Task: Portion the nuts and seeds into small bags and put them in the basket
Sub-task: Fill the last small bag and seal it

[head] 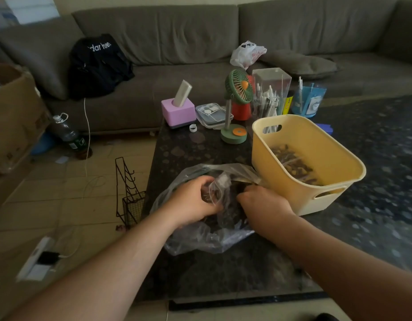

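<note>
A large clear plastic bag (200,237) of dark nuts and seeds lies open on the dark table (223,274). My left hand (191,202) grips a small clear bag (217,191) that stands over the big bag's mouth. My right hand (263,200) reaches down into the large bag with its fingers curled among the nuts; what they hold is hidden. Just to the right stands the yellow basket (339,163), with filled small bags (293,163) lying on its bottom.
Behind the basket stand a green desk fan (237,112), a pink tissue box (178,112), a clear pen holder (271,91) and a blue holder (309,100). A black wire rack (128,193) stands on the floor by the table's left edge. A grey sofa (200,42) runs behind.
</note>
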The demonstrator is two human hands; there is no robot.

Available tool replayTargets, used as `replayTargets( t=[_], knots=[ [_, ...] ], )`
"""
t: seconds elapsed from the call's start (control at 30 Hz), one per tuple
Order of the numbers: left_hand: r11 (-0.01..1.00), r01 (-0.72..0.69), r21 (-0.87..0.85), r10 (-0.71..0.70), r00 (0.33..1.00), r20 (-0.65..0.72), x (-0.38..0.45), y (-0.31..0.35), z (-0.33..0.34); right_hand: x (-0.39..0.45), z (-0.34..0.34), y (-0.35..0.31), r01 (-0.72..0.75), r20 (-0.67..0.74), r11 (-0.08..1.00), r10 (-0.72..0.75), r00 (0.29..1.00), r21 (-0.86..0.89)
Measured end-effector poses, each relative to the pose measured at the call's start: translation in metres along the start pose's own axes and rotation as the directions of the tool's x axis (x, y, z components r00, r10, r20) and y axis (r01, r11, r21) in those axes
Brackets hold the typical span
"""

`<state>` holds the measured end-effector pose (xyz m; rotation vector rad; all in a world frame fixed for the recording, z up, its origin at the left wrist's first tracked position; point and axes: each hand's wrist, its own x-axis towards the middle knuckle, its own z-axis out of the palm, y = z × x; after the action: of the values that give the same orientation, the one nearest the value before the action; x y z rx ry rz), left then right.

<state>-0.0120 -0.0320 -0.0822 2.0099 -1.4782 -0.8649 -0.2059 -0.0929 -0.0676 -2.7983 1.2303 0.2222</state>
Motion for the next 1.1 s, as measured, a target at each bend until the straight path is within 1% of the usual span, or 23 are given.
replayTargets(
  t=[0.1, 0.17, 0.27, 0.4, 0.53, 0.6, 0.63, 0.67, 0.7, 0.73, 0.8, 0.87, 0.97, 1.03, 1.1],
  knots=[
    [0.996, 0.052, -0.069, -0.050, 0.998, 0.039, 0.002, -0.010, -0.007, 0.004, 0.001, -0.002, -0.004, 0.004, 0.999, 0.004, 1.000, -0.035],
    [0.979, 0.084, -0.184, -0.078, 0.996, 0.042, 0.005, -0.019, -0.014, 0.005, 0.001, 0.001, 0.001, -0.002, 0.998, -0.001, 1.000, -0.057],
    [0.902, 0.102, -0.418, -0.100, 0.995, 0.028, 0.007, -0.023, -0.025, 0.004, -0.002, 0.004, 0.017, -0.013, 0.996, -0.018, 1.000, -0.087],
    [0.793, 0.164, -0.586, -0.167, 0.985, 0.049, 0.007, -0.017, -0.032, 0.000, -0.003, 0.004, 0.037, -0.008, 0.995, -0.038, 0.999, -0.096],
    [0.644, 0.209, -0.736, -0.239, 0.969, 0.066, 0.004, -0.003, -0.039, -0.003, -0.007, 0.004, 0.038, -0.044, 0.999, -0.039, 0.998, -0.019],
    [0.564, 0.218, -0.797, -0.263, 0.962, 0.077, 0.004, 0.004, -0.046, -0.002, -0.012, 0.005, 0.035, -0.072, 0.997, -0.029, 0.997, 0.071],
    [0.542, 0.213, -0.813, -0.267, 0.961, 0.074, 0.004, 0.008, -0.049, -0.001, -0.016, 0.005, 0.026, -0.090, 0.991, -0.014, 0.996, 0.131],
    [0.542, 0.204, -0.815, -0.271, 0.961, 0.060, 0.004, 0.012, -0.051, -0.001, -0.019, 0.004, 0.015, -0.115, 0.982, 0.007, 0.993, 0.187],
    [0.562, 0.191, -0.805, -0.273, 0.961, 0.038, 0.003, 0.015, -0.053, 0.000, -0.022, 0.003, 0.013, -0.165, 0.973, 0.025, 0.986, 0.229],
    [0.592, 0.176, -0.786, -0.268, 0.963, 0.014, 0.001, 0.018, -0.054, 0.000, -0.025, 0.002, 0.030, -0.240, 0.967, 0.032, 0.970, 0.253],
    [0.634, 0.138, -0.761, -0.232, 0.973, -0.016, 0.000, 0.022, -0.053, 0.001, -0.029, 0.001, 0.094, -0.395, 0.953, 0.029, 0.918, 0.288],
    [0.636, 0.110, -0.764, -0.189, 0.982, -0.015, 0.000, 0.025, -0.050, 0.001, -0.036, -0.001, 0.135, -0.489, 0.927, 0.058, 0.870, 0.351],
    [0.625, 0.096, -0.775, -0.128, 0.992, 0.020, -0.002, 0.028, -0.038, 0.004, -0.049, -0.003, 0.182, -0.571, 0.874, 0.125, 0.811, 0.450],
    [0.665, 0.084, -0.742, -0.046, 0.996, 0.071, -0.003, 0.029, -0.027, 0.005, -0.056, -0.005, 0.219, -0.600, 0.839, 0.151, 0.785, 0.498],
    [0.714, 0.064, -0.697, 0.019, 0.994, 0.111, -0.005, 0.029, -0.018, 0.005, -0.061, -0.006, 0.260, -0.632, 0.821, 0.151, 0.760, 0.508]
  ],
)
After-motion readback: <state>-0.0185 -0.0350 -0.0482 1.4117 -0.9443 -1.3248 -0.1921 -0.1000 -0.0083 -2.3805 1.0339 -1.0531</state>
